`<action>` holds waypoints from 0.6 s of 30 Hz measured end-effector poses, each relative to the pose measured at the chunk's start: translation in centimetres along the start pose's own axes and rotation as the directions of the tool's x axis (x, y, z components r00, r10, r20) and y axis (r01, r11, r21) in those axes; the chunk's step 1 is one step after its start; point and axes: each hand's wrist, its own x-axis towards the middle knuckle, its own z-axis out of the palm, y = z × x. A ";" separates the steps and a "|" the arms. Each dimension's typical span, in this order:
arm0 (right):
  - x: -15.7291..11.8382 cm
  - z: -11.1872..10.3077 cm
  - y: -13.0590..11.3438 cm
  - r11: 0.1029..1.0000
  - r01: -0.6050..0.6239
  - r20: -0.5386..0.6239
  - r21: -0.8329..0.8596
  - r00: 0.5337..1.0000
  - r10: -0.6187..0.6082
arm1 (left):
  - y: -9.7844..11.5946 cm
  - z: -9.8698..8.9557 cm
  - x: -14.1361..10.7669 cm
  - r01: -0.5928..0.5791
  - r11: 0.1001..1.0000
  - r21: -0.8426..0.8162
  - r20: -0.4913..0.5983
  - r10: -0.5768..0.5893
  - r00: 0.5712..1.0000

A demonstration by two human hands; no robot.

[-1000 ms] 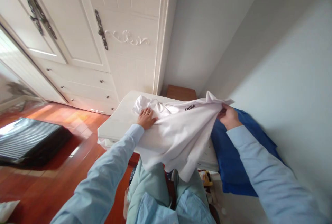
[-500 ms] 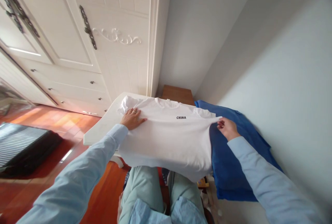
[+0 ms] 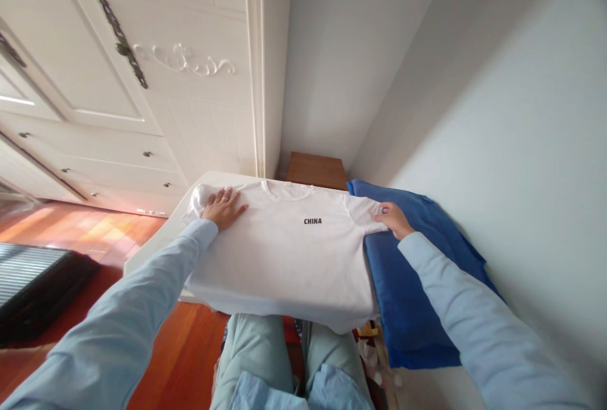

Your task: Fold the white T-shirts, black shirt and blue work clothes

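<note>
A white T-shirt [image 3: 279, 258] with "CHINA" printed on the chest lies spread over a white table [image 3: 156, 236], collar at the far side and hem hanging over the near edge. My left hand [image 3: 224, 209] rests flat, fingers spread, on the shirt's left shoulder near the bunched left sleeve. At the other side, my right hand [image 3: 394, 217] pinches the cuff of the right sleeve, which is stretched out sideways. Under that sleeve and hand lies a folded blue cloth [image 3: 417, 296].
A white wardrobe [image 3: 199, 125] with dark metal handles stands behind the table at left. A brown wooden box [image 3: 317, 169] sits in the corner by the grey wall [image 3: 512, 144]. On the wooden floor at left is a black, ribbed-topped case [image 3: 42, 290].
The right sleeve now lies spread outward; my right hand has moved its grip onto the cuff. My left hand has shifted slightly on the shirt's left shoulder. The view has turned a little right.
</note>
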 end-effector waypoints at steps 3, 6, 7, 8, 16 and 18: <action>0.1 -1.1 -0.2 1.000 0.005 -0.036 0.026 0.999 -0.004 | -1.8 0.0 0.2 -0.018 1.000 0.022 0.006 0.018 1.000; -0.6 -2.2 -0.3 0.997 0.018 -0.049 0.069 0.999 -0.014 | -2.1 -0.9 0.7 -0.032 0.995 0.098 0.003 0.032 0.999; -1.0 -2.4 -0.3 0.996 0.007 -0.046 0.085 0.999 -0.003 | -1.7 -1.4 0.9 -0.032 0.992 0.124 -0.001 0.033 0.999; -1.4 -2.6 -0.3 0.995 -0.012 -0.039 0.100 0.999 0.016 | -1.0 -1.9 1.2 -0.036 0.989 0.141 -0.008 0.037 0.999; -2.0 -1.0 -1.4 0.977 -0.186 0.138 0.102 0.976 0.171 | 12.2 -2.1 0.6 -0.445 0.889 -0.109 -0.095 0.436 0.895; -1.7 -0.4 -2.0 0.977 -0.211 0.189 0.043 0.962 0.199 | 14.8 -0.7 -0.1 -0.442 0.885 -0.148 -0.055 0.439 0.897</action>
